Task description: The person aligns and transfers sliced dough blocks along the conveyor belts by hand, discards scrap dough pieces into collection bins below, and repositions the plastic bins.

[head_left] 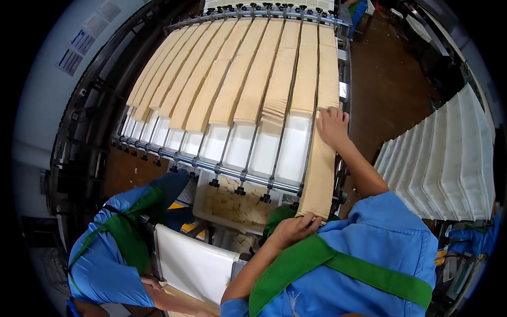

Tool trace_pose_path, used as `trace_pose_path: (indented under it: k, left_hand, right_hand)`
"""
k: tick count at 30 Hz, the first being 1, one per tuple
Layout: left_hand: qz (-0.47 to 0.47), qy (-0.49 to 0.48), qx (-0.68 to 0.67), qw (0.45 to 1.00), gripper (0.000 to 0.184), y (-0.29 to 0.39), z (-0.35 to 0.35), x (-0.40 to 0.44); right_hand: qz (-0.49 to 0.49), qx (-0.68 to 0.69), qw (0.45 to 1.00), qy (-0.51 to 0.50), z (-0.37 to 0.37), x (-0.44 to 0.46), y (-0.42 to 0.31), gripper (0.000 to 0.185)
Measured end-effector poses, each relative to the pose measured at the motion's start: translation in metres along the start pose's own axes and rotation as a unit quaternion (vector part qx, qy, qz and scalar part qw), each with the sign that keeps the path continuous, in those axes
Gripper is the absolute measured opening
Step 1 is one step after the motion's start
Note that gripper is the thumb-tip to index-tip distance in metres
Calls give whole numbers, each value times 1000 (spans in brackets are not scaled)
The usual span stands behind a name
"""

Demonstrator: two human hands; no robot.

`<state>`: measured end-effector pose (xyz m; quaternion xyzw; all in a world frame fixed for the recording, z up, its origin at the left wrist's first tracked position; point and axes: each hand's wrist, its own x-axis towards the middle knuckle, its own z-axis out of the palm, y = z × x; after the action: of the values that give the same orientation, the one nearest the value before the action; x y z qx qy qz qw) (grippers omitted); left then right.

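A long row of thin pale-tan slices [320,169], packed face to face, lies in the rightmost lane of the conveyor and reaches its front end. My right hand [334,127] curls its fingers over the far end of this row, beside another tan row [328,68] further up the lane. At the near end, my left hand [298,230] presses its bent fingers against the last slices. My left thumb is hidden. In a neighbouring lane several slices [274,108] lean over loosely.
Metal guide rods [253,145] and a crossbar with black knobs [211,168] divide the white belt [259,150]. Below sits a bin of broken pieces [199,198]. A co-worker [113,253] stands at left by a white belt [193,259]. White trays [438,158] stack at right.
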<state>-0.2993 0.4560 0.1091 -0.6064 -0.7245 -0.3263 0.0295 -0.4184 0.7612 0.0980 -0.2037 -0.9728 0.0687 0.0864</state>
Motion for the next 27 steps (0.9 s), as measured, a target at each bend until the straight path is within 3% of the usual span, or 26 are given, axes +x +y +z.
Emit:
trace_pose_path:
  k: [1,3,5,6,8,12,14,17,18,19,20,21,22,23,24,27]
  left_hand:
    - [1,-1,2,1000,44,-2,1,5]
    - [-86,-141,-4,986,43,-6,4,15]
    - [-89,-130,-2,988,43,-14,0,25]
    - [-90,-117,-1,989,44,-17,-2,28]
    - [-86,-113,-26,990,47,-19,0,25]
    - [-104,-151,-31,983,45,-20,5,17]
    - [-80,-158,-40,983,45,-23,9,16]
    - [-43,-110,-59,991,32,-25,8,12]
    - [-39,-109,-55,992,32,-22,3,15]
    - [-198,-117,-170,958,28,-18,-2,18]
    - [-350,-120,-279,886,24,-11,-8,20]
    - [-439,-113,-241,858,22,0,-28,25]
    - [-438,-112,-239,860,22,-7,-27,10]
    - [-327,16,-141,934,22,-17,-17,-16]
    - [-202,142,-37,968,23,-23,-14,-40]
    - [-359,226,11,906,39,-27,-28,-87]
  right_hand:
    - [-33,3,998,60,-4,-3,-1,35]
    - [-65,9,991,119,-4,-10,-3,35]
    - [-35,43,986,156,-1,-18,-4,34]
    - [-34,44,986,159,-4,-25,-5,34]
    - [-73,239,961,122,-14,-44,-10,30]
    - [-260,390,877,104,-4,-121,2,38]
    - [-404,362,832,115,-10,-155,0,44]
    - [-383,340,853,100,-18,-184,-4,45]
    - [-395,297,858,143,-12,-184,-5,42]
    - [-405,252,859,186,-8,-183,-3,40]
    - [-406,251,858,190,-4,-184,1,40]
    - [-444,209,849,196,-8,-184,1,36]
    - [-480,165,838,201,-12,-184,1,31]
    - [-479,172,845,164,-15,-184,3,24]
    - [-481,171,843,168,-18,-184,2,24]
    - [-445,201,861,144,-17,-182,0,27]
